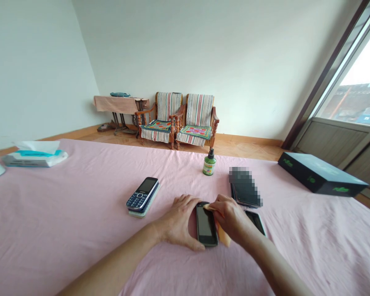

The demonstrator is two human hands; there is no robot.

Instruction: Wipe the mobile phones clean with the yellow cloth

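A dark smartphone (206,226) lies face up on the pink cloth, its screen toward me. My left hand (180,222) grips it from the left, fingers at the top edge and thumb at the bottom corner. Pinched in my right hand (230,213) is a yellowish cloth (224,236), pressed on the upper right of the screen; part of it hangs down beside the phone. Just right of my right wrist, another phone (255,222) is partly hidden by the arm. Behind that lies a stack of dark phones (246,191), partly blurred out.
A keypad phone (143,193) rests on another phone at left. A green spray bottle (209,164) stands upright ahead. A tissue pack (33,158) is far left, a black box (320,172) far right. Two wooden chairs (194,119) and a cloth-covered sewing table (120,105) stand beyond.
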